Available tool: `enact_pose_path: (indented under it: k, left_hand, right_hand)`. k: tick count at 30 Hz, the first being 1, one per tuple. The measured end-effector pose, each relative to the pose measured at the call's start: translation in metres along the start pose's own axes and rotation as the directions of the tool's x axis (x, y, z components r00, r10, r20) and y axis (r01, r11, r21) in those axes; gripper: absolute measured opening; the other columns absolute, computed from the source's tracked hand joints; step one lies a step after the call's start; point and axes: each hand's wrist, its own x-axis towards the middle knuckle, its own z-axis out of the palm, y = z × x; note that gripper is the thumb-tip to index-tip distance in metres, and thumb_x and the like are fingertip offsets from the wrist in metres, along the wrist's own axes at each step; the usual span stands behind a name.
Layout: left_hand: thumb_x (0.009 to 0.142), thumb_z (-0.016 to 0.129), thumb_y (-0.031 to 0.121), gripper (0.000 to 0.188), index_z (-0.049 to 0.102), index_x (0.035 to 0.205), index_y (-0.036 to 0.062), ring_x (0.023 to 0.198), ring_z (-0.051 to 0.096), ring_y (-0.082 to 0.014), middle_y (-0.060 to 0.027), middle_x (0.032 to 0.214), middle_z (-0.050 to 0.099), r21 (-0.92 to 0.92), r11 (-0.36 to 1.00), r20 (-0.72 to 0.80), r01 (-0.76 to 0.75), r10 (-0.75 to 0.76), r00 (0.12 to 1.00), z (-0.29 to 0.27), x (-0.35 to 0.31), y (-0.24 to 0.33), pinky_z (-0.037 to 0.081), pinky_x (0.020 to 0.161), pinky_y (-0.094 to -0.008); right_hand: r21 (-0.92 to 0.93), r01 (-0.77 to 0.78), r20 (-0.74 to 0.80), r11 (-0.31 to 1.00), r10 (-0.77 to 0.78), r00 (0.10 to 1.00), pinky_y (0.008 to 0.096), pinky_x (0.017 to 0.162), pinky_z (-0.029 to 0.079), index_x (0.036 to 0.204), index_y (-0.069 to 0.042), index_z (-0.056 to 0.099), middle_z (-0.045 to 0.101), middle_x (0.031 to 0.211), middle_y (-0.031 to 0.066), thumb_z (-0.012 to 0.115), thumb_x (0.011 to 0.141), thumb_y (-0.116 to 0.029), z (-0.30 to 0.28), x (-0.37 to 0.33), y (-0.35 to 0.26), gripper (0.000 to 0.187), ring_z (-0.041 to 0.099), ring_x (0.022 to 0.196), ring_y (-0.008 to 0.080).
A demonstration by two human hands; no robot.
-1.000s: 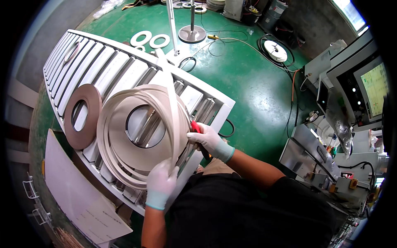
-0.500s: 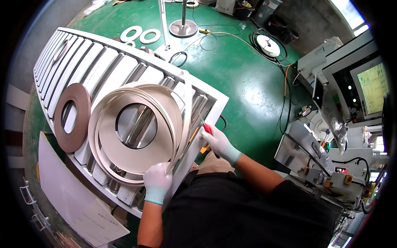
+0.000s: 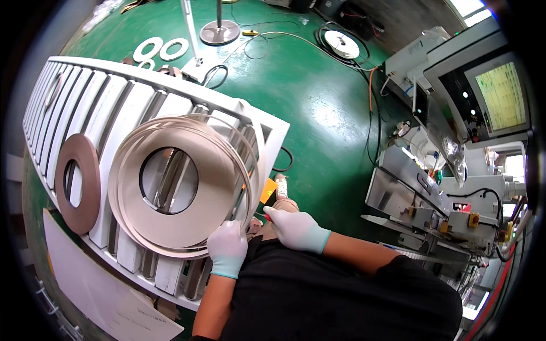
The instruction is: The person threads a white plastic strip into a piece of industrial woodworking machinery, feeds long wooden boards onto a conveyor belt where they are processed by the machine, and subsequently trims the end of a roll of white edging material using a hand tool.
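A large beige coil of flat strip (image 3: 213, 193) lies on the roller conveyor, its outer turns loose around a flat ring with an open centre. My left hand (image 3: 227, 241), in a white glove with a light-blue cuff, is closed on the loose strip at the coil's near right edge. Just to its right, my gloved right hand (image 3: 298, 228) is closed around a red-handled tool (image 3: 267, 217). Most of that tool is hidden by the fingers, and its tip is hard to make out. A darker brown coil (image 3: 88, 187) leans or lies left of the beige one.
The white roller conveyor (image 3: 199, 90) stretches to the far left. Below it stands a pale panel (image 3: 85, 273). White rings (image 3: 173, 49), a round metal stand base (image 3: 220, 32) and cables lie on the green floor (image 3: 318, 91). A machine with a lit screen (image 3: 500, 94) stands at right.
My right hand has come down and nearer my left hand with the red-handled tool. The left hand stays on the strip, and the whole view has shifted.
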Motion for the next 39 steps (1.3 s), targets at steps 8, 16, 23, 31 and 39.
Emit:
enact_pose_path:
  k: [8,16,23,31,39]
  left_hand:
    - [0.082,0.067,0.013,0.004,0.065,0.083,0.0092,0.075,0.064,-0.0333,-0.0105,0.081,0.060,0.084,0.993,-0.065,-0.088,0.093,0.994,0.007,0.002,0.003,0.052,0.065,-0.0483]
    - [0.081,0.069,0.015,0.010,0.063,0.087,0.0091,0.074,0.063,-0.0321,-0.0103,0.080,0.059,0.046,0.998,-0.054,-0.046,0.049,0.997,0.006,0.021,0.008,0.052,0.065,-0.0472]
    - [0.080,0.067,0.014,0.009,0.061,0.084,0.0092,0.076,0.064,-0.0321,-0.0105,0.081,0.060,0.014,0.998,-0.036,-0.069,0.069,0.997,0.007,0.026,0.006,0.052,0.066,-0.0469]
    - [0.084,0.068,0.018,0.010,0.061,0.086,0.0104,0.076,0.066,-0.0292,-0.0093,0.083,0.060,0.057,0.996,-0.013,-0.074,0.075,0.997,0.008,0.030,0.006,0.054,0.066,-0.0440]
    - [0.081,0.069,0.014,0.016,0.064,0.095,0.0085,0.082,0.065,-0.0314,-0.0102,0.088,0.062,-0.071,0.997,0.062,-0.037,0.042,0.997,-0.004,0.037,0.008,0.054,0.071,-0.0453]
  right_hand:
    - [-0.011,0.073,-0.062,0.997,-0.074,0.995,0.0481,0.070,0.054,0.113,-0.004,0.054,0.068,0.091,0.0202,0.054,0.099,-0.017,0.026,0.018,0.011,0.019,0.071,0.082,0.0391]
    - [-0.057,0.074,-0.129,0.996,-0.081,0.988,0.0473,0.068,0.054,0.105,-0.006,0.053,0.070,0.085,0.0164,0.056,0.097,-0.017,0.010,0.025,0.003,0.014,0.071,0.080,0.0382]
    - [-0.142,0.033,-0.027,0.989,-0.037,0.999,0.0463,0.068,0.056,0.107,-0.006,0.054,0.070,0.085,0.0141,0.056,0.097,-0.015,0.012,0.038,0.010,0.015,0.072,0.080,0.0348]
    - [-0.175,0.070,-0.046,0.982,-0.079,0.996,0.0467,0.067,0.056,0.108,-0.005,0.054,0.070,0.085,0.0170,0.056,0.096,-0.014,0.009,0.047,0.008,0.015,0.073,0.078,0.0364]
    - [-0.161,0.046,0.033,0.986,-0.042,0.999,0.0483,0.066,0.056,0.104,-0.004,0.053,0.070,0.084,0.0169,0.055,0.096,-0.011,-0.010,0.035,0.000,0.011,0.071,0.076,0.0389]
